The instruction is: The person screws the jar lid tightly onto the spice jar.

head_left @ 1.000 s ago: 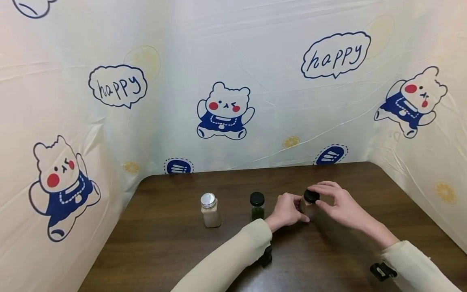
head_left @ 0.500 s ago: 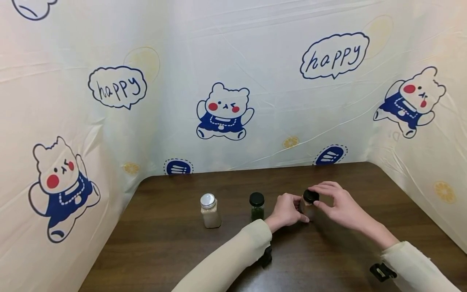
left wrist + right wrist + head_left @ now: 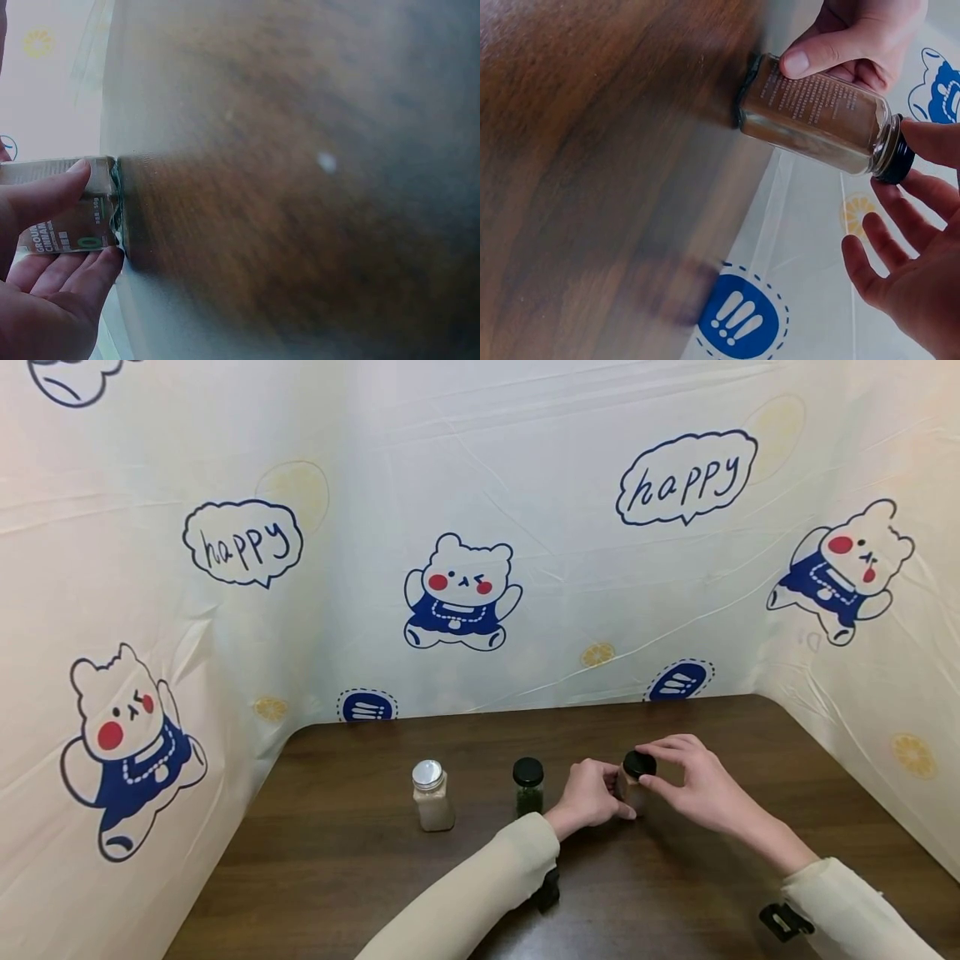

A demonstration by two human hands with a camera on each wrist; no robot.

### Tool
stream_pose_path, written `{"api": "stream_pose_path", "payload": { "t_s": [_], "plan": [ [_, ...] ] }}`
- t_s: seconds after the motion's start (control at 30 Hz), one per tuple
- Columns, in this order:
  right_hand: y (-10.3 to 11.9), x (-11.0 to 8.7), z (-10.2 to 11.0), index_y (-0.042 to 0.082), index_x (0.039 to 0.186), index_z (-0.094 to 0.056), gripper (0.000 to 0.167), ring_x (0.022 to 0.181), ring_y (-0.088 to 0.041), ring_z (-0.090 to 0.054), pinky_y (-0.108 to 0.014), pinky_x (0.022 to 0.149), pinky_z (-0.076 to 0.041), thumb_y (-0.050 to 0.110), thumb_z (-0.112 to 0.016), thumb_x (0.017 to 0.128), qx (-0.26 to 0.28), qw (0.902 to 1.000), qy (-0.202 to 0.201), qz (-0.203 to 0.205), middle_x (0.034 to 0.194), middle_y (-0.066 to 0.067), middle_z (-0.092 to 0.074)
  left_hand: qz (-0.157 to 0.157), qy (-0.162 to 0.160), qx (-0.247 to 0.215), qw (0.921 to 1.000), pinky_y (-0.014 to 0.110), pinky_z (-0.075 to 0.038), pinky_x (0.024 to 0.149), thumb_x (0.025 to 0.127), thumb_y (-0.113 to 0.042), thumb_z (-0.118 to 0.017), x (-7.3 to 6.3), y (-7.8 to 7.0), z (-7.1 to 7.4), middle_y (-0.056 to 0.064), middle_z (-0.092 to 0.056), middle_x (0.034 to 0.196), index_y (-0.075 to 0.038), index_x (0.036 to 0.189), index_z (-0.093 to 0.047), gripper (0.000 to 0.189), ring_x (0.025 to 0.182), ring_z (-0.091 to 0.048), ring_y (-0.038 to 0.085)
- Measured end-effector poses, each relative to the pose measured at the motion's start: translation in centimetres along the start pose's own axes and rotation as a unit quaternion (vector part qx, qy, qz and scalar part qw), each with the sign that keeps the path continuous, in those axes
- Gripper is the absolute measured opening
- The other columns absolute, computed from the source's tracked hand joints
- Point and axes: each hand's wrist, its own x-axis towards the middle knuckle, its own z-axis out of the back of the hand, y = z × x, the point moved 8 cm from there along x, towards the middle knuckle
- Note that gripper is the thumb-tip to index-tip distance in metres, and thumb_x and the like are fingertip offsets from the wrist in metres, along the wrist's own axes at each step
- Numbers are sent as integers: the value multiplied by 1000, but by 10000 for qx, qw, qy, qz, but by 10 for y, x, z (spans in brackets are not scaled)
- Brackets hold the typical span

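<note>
A square glass jar of ground cinnamon (image 3: 821,109) with printed labelling stands upright on the brown table at the right. My left hand (image 3: 591,795) grips its body low down, thumb on one side and fingers on the other, as the left wrist view also shows. The black lid (image 3: 639,764) sits on the jar's neck. My right hand (image 3: 703,781) pinches this lid between thumb and fingertips from the right, its other fingers spread apart from the jar in the right wrist view.
Left of my left hand stands a jar of green herbs (image 3: 529,787) with a black lid, partly behind the sleeve. Further left is a jar of pale powder (image 3: 433,797) with a silver lid. Printed white cloth (image 3: 555,610) rises behind the wooden table (image 3: 337,877).
The right hand's thumb and fingers have shifted slightly around the lid. The left hand keeps its hold on the cinnamon jar, and the other jars stay in place.
</note>
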Motion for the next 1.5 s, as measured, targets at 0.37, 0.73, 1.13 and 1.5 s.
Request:
{"api": "stream_pose_path", "payload": {
  "t_s": [0.37,0.73,1.13,1.5],
  "plan": [
    [-4,1,-3,0,127,-74,43,118,-39,-56,-60,91,-49,12,-87,88,-18,9997,27,-252,118,-13,-69,21,9,23,10000,20,-53,76,75,-10,-98,-1,-1,1,-12,-71,79,-16,98,-81,29,75,-63,0],
    [-3,-1,0,7,136,-70,51,121,-38,-56,-59,88,-51,15,-87,89,60,9999,-107,-32,126,-12,-68,-136,35,76,9999,20,-51,70,76,-11,-98,-1,0,-1,-13,-68,74,-17,90,-80,24,70,-60,1],
    [-7,-1,0,9,137,-69,45,125,-24,-54,-37,96,-51,6,-80,93,601,9980,173,30,132,-6,-67,-110,-21,75,9999,19,-53,73,74,-12,-99,0,1,0,-14,-73,81,-17,106,-83,36,75,-64,-2],
    [-5,0,-2,7,133,-72,42,126,-26,-53,-10,100,-34,-1,-78,92,877,9957,229,176,131,-10,-68,-61,14,65,10000,19,-54,75,74,-12,-99,1,1,0,-12,-75,85,-16,109,-83,39,78,-65,-2]
  ]
}}
